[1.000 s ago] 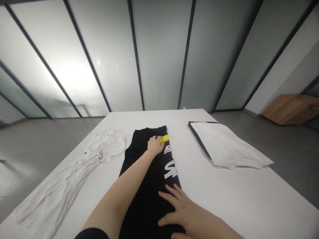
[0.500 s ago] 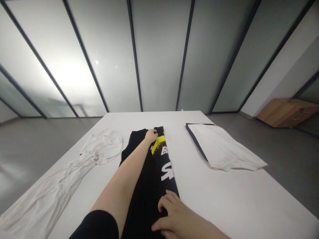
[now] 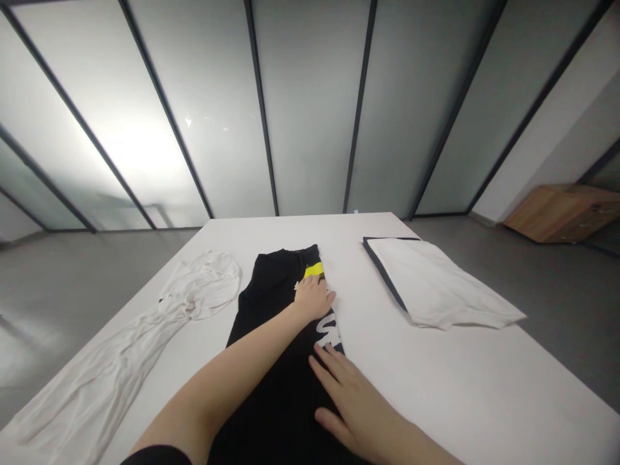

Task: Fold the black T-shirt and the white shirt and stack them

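Note:
A black T-shirt (image 3: pixel 271 284) lies lengthwise on the white table in front of me, its right side showing a yellow band and white lettering. My left hand (image 3: pixel 314 298) rests on the printed part with its fingers stretched out, covering some of the letters. Closer to me, my right hand (image 3: pixel 346 394) is spread over the shirt's right edge, fingers apart and nothing gripped. My left forearm crosses the shirt and hides part of it.
A crumpled white garment (image 3: pixel 198 284) stretches along the left of the white table (image 3: pixel 436 381). To the right lie a white folded garment (image 3: pixel 445 284) and a dark one under it. Frosted glass panels and a wooden cabinet (image 3: pixel 557 213) stand beyond.
My left hand has let go near the shirt's far edge and come down and right onto the print, now flat. My right hand has straightened its curled fingers and shifted slightly forward.

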`<state>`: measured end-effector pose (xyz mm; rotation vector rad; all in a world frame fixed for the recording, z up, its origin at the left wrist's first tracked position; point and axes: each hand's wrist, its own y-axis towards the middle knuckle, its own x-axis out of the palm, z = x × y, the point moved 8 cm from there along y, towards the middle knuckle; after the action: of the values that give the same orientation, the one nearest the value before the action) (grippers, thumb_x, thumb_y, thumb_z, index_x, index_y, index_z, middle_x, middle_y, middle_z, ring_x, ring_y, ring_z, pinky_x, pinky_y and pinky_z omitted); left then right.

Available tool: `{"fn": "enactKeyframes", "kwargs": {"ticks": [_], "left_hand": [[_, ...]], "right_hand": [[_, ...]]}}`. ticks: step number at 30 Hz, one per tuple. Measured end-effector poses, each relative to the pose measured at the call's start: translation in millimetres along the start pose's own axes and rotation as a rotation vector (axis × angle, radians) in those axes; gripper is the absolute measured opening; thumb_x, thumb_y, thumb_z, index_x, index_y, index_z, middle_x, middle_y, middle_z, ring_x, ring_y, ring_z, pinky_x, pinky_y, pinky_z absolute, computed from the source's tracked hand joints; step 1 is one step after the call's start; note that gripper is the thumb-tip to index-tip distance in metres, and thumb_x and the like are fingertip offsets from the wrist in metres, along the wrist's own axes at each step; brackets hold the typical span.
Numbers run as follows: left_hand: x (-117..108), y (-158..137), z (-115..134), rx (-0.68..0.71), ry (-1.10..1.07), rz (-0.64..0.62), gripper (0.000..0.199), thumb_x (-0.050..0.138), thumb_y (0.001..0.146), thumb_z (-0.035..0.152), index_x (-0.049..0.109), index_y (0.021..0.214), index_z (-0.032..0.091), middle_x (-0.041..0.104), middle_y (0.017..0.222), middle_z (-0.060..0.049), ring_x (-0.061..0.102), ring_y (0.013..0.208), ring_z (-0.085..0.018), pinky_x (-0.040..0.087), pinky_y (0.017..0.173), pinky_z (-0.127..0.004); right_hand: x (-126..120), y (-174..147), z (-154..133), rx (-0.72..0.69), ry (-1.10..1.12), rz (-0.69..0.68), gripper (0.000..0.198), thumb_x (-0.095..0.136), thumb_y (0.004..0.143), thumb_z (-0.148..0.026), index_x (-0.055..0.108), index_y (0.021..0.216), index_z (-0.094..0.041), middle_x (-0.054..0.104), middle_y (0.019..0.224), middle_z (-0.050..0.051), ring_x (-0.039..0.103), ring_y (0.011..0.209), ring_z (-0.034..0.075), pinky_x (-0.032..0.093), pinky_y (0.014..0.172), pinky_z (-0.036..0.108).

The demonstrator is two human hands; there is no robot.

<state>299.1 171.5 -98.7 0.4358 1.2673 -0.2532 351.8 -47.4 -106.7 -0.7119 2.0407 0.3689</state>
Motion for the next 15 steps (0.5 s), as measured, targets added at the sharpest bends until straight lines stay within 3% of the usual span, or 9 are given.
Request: {"fn": "enactKeyframes", "kwargs": {"ticks": [3, 6, 15], "left_hand": [[16.5, -12.3, -0.9, -0.014, -0.035, -0.030, 0.066, 0.046, 0.103, 0.053, 0.047, 0.157, 0.017, 0.043, 0.166, -0.019, 0.035, 0.154, -0.040, 0.024, 0.127, -0.054], [22.1, -10.0, -7.3, -0.049, -0.060, -0.041, 0.072, 0.044, 0.102, 0.056, 0.040, 0.163, 0.018, 0.035, 0.171, -0.017, 0.027, 0.159, -0.041, 0.020, 0.128, -0.055], [19.1, 9.1, -19.8, -0.095, -0.077, -0.029, 0.071, 0.045, 0.102, 0.055, 0.040, 0.164, 0.020, 0.033, 0.173, -0.016, 0.025, 0.160, -0.040, 0.020, 0.128, -0.059]], "right_hand": [[14.8, -3.2, 7.3, 0.024, -0.033, -0.092, 0.085, 0.065, 0.100, -0.044, 0.023, 0.171, -0.025, 0.003, 0.177, 0.012, 0.007, 0.163, 0.042, 0.017, 0.131, 0.063], [15.8, -6.9, 4.0, 0.009, -0.018, -0.127, 0.087, 0.068, 0.099, -0.045, 0.020, 0.170, -0.032, -0.005, 0.176, 0.010, 0.000, 0.162, 0.043, 0.013, 0.130, 0.066], [6.9, -9.1, -13.8, -0.033, -0.005, -0.222, 0.100, 0.078, 0.089, -0.062, 0.023, 0.168, -0.038, 0.005, 0.175, 0.014, -0.001, 0.161, 0.047, 0.006, 0.126, 0.075]]}}
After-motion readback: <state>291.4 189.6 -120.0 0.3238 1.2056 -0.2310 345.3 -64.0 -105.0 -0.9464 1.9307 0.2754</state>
